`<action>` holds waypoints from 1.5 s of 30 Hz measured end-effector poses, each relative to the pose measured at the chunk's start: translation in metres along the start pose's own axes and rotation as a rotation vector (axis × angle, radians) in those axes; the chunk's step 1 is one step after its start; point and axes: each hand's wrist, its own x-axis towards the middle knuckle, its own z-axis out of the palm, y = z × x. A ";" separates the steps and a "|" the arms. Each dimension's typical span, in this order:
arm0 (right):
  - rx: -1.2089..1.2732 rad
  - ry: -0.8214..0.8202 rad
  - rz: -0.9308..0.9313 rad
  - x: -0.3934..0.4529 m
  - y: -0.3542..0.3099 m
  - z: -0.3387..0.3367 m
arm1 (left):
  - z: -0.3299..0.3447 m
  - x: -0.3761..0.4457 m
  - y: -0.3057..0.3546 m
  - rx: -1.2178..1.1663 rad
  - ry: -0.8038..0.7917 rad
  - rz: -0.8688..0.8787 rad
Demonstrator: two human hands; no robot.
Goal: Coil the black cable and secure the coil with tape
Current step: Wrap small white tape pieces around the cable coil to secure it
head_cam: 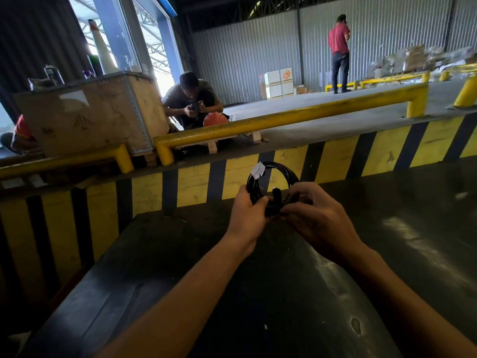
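The black cable [277, 169] is wound into a small upright coil, held in the air above a dark work surface [413, 228]. A white paper tag or strip of tape [258, 171] wraps its upper left. My left hand [247, 211] grips the coil's left side. My right hand [313, 215] holds the coil's lower right, its fingertips pinching at the bottom, where a short black piece [276, 196] sticks up. Whether that piece is tape or the cable's plug is unclear.
A yellow-and-black striped ledge [335, 158] with a yellow guard rail [284, 120] runs behind the surface. A person crouches beyond it beside a wooden crate [90, 115]. Another person stands far back near stacked boxes [280, 82].
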 end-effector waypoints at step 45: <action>0.792 -0.035 0.695 -0.020 0.003 0.042 | -0.029 -0.003 -0.050 -0.115 -0.305 -0.227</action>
